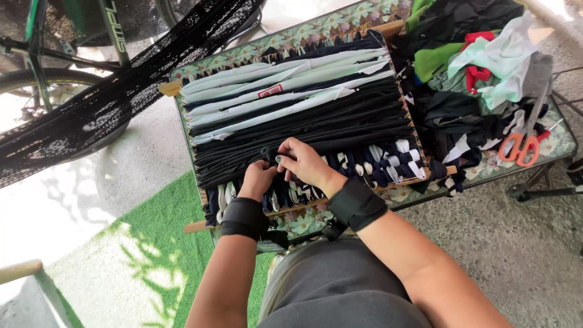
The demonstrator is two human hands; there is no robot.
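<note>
While both hands meet at the loom's [182, 86] near edge, our right hand [306, 163] pinches a black fabric strip [316, 130], fingers closed. Our left hand [258, 179] curls beside it; its grip we cannot tell. Orange scissors [521, 147] lie on the surface [562, 143].

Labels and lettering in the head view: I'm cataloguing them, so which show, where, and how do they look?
Fabric tag: small red and white rectangle on a pale strip of the loom.
Bicycle frame: pale lettering along a dark green tube, top left.
No packages, signs or screens.
</note>
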